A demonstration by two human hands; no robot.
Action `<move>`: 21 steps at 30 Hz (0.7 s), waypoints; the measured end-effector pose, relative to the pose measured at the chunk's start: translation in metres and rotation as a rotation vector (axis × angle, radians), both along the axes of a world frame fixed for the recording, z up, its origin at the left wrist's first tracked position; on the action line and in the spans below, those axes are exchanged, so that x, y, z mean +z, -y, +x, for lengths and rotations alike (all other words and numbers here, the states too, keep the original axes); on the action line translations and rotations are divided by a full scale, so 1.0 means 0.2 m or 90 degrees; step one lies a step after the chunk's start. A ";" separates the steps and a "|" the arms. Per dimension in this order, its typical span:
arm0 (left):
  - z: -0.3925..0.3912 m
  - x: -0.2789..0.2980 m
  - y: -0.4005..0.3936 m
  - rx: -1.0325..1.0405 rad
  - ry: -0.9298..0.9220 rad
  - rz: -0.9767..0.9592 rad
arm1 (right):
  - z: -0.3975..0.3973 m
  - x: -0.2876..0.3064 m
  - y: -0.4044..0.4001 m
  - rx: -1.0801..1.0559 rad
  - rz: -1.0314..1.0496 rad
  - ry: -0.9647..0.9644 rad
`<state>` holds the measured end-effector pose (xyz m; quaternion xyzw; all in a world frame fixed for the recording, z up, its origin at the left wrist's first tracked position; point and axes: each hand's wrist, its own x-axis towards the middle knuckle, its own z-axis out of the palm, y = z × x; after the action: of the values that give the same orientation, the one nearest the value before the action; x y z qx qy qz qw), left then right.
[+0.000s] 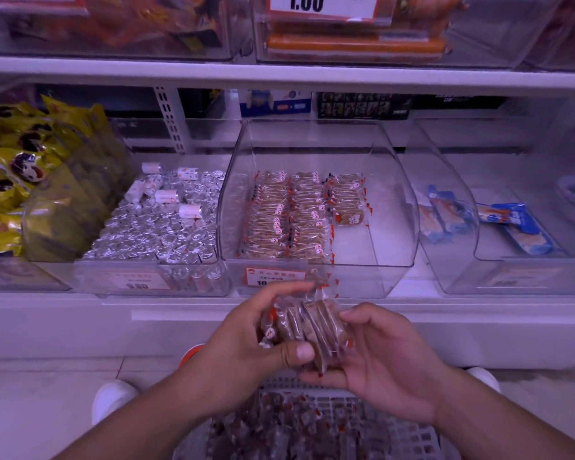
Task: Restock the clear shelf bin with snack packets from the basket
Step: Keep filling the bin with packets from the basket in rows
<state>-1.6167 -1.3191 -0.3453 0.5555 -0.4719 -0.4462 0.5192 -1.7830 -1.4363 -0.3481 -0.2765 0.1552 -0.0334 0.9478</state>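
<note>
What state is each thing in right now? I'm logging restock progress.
Clear shelf bin: partly filled, right side bare.
Snack packets: a stack held between both hands, below the bin.
Basket: holds more packets.
Left hand: grips the stack.
Right hand: cradles the stack.

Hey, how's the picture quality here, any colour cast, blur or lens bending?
Head view: a purple-blue cast tints everything; the wide lens bows the shelf edge; the top bins and the basket at the bottom are soft, while the clear bin and the packets held by both hands stay fairly sharp.
</note>
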 end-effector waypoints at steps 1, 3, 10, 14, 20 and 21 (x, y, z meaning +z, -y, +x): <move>0.00 0.00 0.00 0.020 -0.008 -0.006 | 0.00 0.01 0.00 0.005 -0.004 0.004; 0.00 0.01 0.01 0.058 -0.011 -0.020 | 0.01 0.03 -0.01 0.016 -0.030 0.008; -0.03 0.16 0.06 0.006 0.055 -0.094 | -0.01 0.16 0.00 -0.045 -0.137 0.046; -0.01 0.27 0.14 0.011 0.073 -0.125 | -0.04 0.27 0.04 -0.178 -0.407 -0.065; 0.14 0.47 0.37 -0.010 0.209 -0.068 | 0.08 0.45 0.28 -0.236 -1.160 -0.203; 0.19 0.51 0.43 -0.006 0.276 -0.067 | 0.14 0.47 0.35 -0.188 -1.228 -0.213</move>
<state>-1.5782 -1.4052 -0.2429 0.6086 -0.5974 -0.2935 0.4319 -1.7549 -1.5054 -0.2551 -0.9090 0.2266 -0.2241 0.2687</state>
